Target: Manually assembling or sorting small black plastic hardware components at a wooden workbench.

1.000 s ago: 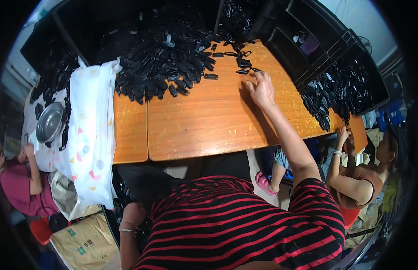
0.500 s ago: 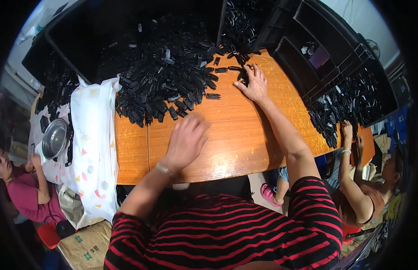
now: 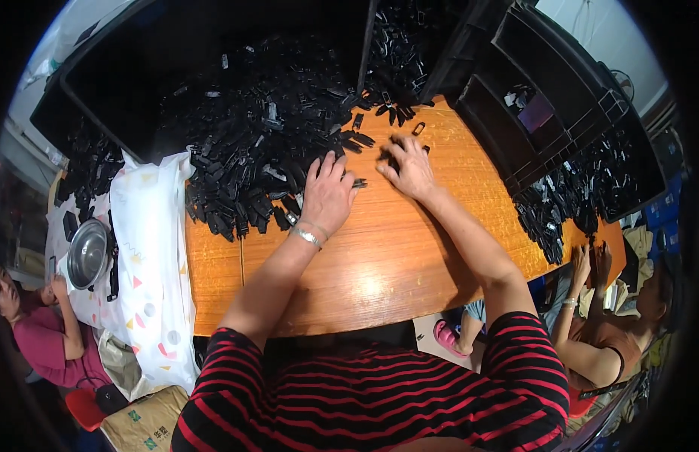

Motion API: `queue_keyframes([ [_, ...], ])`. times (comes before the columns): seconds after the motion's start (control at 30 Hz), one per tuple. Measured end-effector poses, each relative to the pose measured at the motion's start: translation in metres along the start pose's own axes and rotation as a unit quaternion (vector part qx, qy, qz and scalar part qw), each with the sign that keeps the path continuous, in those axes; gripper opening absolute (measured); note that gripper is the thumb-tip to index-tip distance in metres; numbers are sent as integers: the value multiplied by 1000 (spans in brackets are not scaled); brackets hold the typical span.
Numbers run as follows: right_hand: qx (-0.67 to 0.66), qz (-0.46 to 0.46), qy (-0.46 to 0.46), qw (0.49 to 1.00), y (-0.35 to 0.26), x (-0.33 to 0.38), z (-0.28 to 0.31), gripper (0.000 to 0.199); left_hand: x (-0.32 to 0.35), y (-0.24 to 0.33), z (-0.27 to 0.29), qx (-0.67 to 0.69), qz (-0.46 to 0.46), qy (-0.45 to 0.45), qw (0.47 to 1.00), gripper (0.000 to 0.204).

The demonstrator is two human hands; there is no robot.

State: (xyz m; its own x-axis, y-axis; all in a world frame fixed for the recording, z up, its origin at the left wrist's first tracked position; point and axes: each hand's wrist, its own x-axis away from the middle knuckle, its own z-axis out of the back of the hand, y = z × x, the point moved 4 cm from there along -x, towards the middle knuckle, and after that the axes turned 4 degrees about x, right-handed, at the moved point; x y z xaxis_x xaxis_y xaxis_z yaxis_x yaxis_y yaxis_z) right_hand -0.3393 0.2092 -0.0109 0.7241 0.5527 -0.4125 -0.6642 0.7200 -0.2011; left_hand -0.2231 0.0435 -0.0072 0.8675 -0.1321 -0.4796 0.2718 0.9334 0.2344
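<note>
A large heap of small black plastic pieces [image 3: 244, 135] covers the far left of the wooden table [image 3: 349, 264]. My left hand [image 3: 328, 194] lies palm down at the heap's right edge, its fingers apart and touching pieces there. To the right of it, my right hand [image 3: 412, 170] rests on the table with fingers spread and slightly curved over a few dark pieces. Its palm hides part of them. A single black piece [image 3: 418, 129] lies just beyond the right hand, and a few more pieces [image 3: 357, 141] sit between the hands and the heap.
Black crates stand tipped at the back and right [image 3: 549, 113], with more pieces spilling out [image 3: 541, 226]. At left, a patterned white cloth [image 3: 150, 256] covers a surface beside a metal bowl [image 3: 89, 254]. One person sits at left [image 3: 56, 339], another at right [image 3: 598, 346] handling pieces.
My left hand has moved forward from the near table onto the heap's edge. The right hand has drawn back toward me and slightly left, with dark pieces under its fingers.
</note>
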Motion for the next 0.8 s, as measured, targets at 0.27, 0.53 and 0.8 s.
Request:
queue_keyframes([
  [0.27, -78, 42, 6, 996, -13, -29, 20, 35, 16, -5, 16, -2, 35, 46, 998, 23],
  [0.53, 50, 3, 9, 999, 10, -144, -25, 51, 12, -9, 18, 79, 50, 51, 994, 17],
  [0.8, 103, -46, -64, 992, 24, -167, -54, 67, 9, -9, 19, 75, 62, 35, 995, 23],
])
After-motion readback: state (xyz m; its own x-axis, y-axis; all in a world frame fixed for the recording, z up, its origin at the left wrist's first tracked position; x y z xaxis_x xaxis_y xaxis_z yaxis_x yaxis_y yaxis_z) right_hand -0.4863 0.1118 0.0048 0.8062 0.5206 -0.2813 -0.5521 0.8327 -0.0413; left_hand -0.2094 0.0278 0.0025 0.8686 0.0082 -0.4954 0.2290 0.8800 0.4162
